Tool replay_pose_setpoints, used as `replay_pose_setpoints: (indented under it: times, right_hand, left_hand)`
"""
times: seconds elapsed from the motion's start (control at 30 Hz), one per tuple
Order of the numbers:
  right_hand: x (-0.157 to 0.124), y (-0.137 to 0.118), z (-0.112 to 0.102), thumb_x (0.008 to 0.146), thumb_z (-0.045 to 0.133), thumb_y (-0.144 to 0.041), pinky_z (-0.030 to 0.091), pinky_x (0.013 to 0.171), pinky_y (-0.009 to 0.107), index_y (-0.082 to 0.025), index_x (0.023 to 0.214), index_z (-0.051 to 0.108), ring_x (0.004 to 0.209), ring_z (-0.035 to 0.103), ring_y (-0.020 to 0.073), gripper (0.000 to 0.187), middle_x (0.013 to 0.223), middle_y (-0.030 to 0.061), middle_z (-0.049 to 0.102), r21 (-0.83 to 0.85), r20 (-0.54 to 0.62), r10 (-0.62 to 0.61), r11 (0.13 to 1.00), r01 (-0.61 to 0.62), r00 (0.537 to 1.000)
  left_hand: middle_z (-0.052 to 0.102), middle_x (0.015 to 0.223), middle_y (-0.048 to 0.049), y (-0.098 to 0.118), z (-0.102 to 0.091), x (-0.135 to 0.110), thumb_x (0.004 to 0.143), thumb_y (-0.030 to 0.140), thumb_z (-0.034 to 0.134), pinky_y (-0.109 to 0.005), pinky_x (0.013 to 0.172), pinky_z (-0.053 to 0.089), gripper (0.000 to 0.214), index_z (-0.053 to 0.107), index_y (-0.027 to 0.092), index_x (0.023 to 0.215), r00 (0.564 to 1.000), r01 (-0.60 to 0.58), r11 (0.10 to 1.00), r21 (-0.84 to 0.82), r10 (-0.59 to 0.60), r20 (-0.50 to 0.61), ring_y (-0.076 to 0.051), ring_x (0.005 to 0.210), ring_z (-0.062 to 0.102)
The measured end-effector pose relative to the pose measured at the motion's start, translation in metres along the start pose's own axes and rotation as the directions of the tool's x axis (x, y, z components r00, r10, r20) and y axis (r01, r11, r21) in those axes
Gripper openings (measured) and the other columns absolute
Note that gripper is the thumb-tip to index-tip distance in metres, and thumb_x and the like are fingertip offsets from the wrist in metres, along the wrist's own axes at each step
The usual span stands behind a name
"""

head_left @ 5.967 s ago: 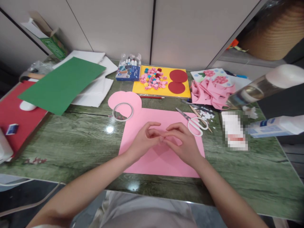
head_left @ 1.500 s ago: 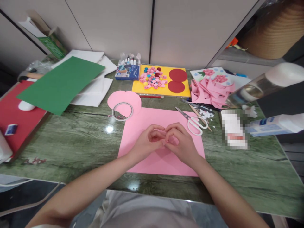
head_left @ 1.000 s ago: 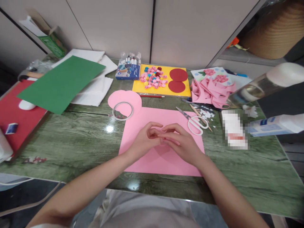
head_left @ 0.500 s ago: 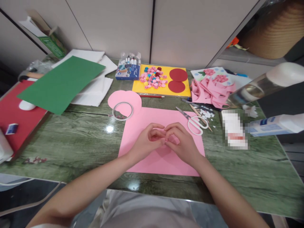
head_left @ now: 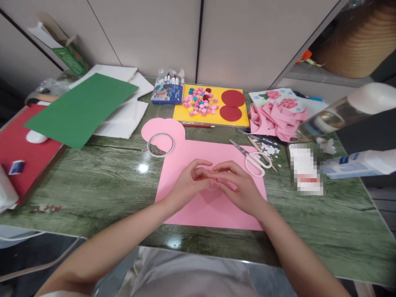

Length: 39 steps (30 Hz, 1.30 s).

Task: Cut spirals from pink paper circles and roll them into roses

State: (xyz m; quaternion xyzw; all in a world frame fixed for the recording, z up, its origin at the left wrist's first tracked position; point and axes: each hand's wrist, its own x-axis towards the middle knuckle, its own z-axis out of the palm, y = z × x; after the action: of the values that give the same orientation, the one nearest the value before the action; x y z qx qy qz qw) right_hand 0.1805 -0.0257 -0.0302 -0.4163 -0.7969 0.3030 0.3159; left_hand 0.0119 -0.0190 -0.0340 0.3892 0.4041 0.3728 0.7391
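Above a pink paper sheet (head_left: pixel 192 214), my left hand (head_left: pixel 195 179) and my right hand (head_left: pixel 239 185) meet fingertip to fingertip. Both are closed in a pinch around something small, perhaps pink, that the fingers mostly hide; I cannot make out its kind. Scissors (head_left: pixel 258 163) with white handles rest on the sheet's upper right corner, just past my right hand. At the upper left corner, a roll of tape (head_left: pixel 149 149) overlaps a rounded pink paper cutout (head_left: pixel 151 126).
Behind lies a yellow pack (head_left: pixel 179 117) bearing several small coloured paper coils (head_left: pixel 202 108) and two dark red circles (head_left: pixel 232 99). Pink scraps (head_left: pixel 275 117) and bottles (head_left: pixel 355 163) stand right. Green paper (head_left: pixel 82 109) and a marker box (head_left: pixel 167 94) are at the back left.
The fingers of my right hand have straightened a little and slid over towards my left fingertips. My left hand stays nearly in place, still pinching.
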Motion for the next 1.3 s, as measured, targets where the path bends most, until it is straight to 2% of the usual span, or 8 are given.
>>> replay_pose_setpoints:
  times: [0.1,0.37,0.53,0.77,0.97,1.23,1.3]
  right_hand:
    - [0.0,0.002,0.0,0.084,0.047,-0.013,0.047,0.081,0.033,-0.027,0.105,0.06,0.097,0.052,0.017,0.029,0.101,0.0053,0.053,-0.004,0.01,-0.007,1.0,0.007,1.0]
    - [-0.001,0.002,0.003,0.078,0.058,-0.017,0.046,0.08,0.035,-0.025,0.086,0.061,0.091,0.055,0.0182,0.013,0.093,0.0039,0.055,-0.049,-0.116,0.073,0.996,-0.079,0.991]
    - [0.001,0.0,0.004,0.074,0.061,-0.014,0.045,0.077,0.032,-0.022,0.073,0.055,0.089,0.054,0.0177,0.01,0.091,0.0029,0.055,-0.024,-0.111,0.093,0.995,-0.096,0.99]
    - [0.0,-0.001,0.008,0.073,0.061,-0.013,0.045,0.077,0.03,-0.021,0.072,0.051,0.087,0.054,0.0164,0.013,0.09,0.0027,0.053,-0.005,-0.096,0.106,0.994,-0.107,0.99]
    - [0.0,-0.001,0.002,0.075,0.06,-0.016,0.047,0.079,0.033,-0.023,0.077,0.057,0.09,0.055,0.0175,0.007,0.092,0.0035,0.056,-0.014,-0.075,0.059,0.998,-0.06,0.995]
    - [0.001,0.001,-0.007,0.082,0.05,-0.014,0.047,0.085,0.033,-0.028,0.1,0.062,0.101,0.053,0.0169,0.026,0.105,0.0054,0.056,0.01,0.082,-0.048,0.999,0.047,0.995]
    - [0.001,0.001,-0.005,0.083,0.049,-0.014,0.047,0.085,0.034,-0.029,0.101,0.062,0.101,0.053,0.0172,0.027,0.105,0.0053,0.057,0.0,0.074,-0.046,0.999,0.046,0.996]
  left_hand:
    - [0.063,0.075,0.0003,-0.002,-0.002,0.001,0.068,0.013,0.061,-0.027,0.072,0.043,0.036,0.047,0.018,0.101,1.0,-0.007,1.0,0.011,0.007,0.005,-0.011,0.071,0.059]
    - [0.065,0.081,-0.002,0.0,0.001,0.001,0.068,0.019,0.064,-0.028,0.073,0.043,0.036,0.048,0.018,0.099,1.0,0.02,1.0,-0.011,-0.02,-0.01,-0.012,0.073,0.06]
    - [0.064,0.078,-0.0019,-0.001,0.004,0.001,0.065,0.02,0.067,-0.027,0.073,0.043,0.036,0.049,0.017,0.097,1.0,0.005,1.0,0.017,-0.005,-0.012,-0.013,0.078,0.059]
    - [0.063,0.081,-0.0026,-0.008,0.004,0.001,0.067,0.022,0.066,-0.028,0.076,0.042,0.035,0.049,0.017,0.097,0.999,-0.03,0.999,0.024,0.029,0.032,-0.014,0.081,0.059]
    - [0.062,0.075,-0.0013,-0.003,0.003,0.0,0.066,0.019,0.066,-0.027,0.072,0.043,0.037,0.048,0.017,0.098,1.0,-0.003,1.0,0.023,0.003,0.001,-0.013,0.075,0.058]
    - [0.061,0.071,0.0015,-0.003,0.0,0.003,0.064,0.015,0.065,-0.025,0.071,0.041,0.036,0.049,0.017,0.097,0.999,-0.046,0.993,0.107,0.042,0.034,-0.011,0.071,0.057]
    - [0.062,0.073,0.001,-0.003,0.0,0.003,0.065,0.014,0.064,-0.025,0.072,0.041,0.035,0.049,0.017,0.096,0.999,-0.052,0.991,0.121,0.05,0.022,-0.011,0.072,0.057]
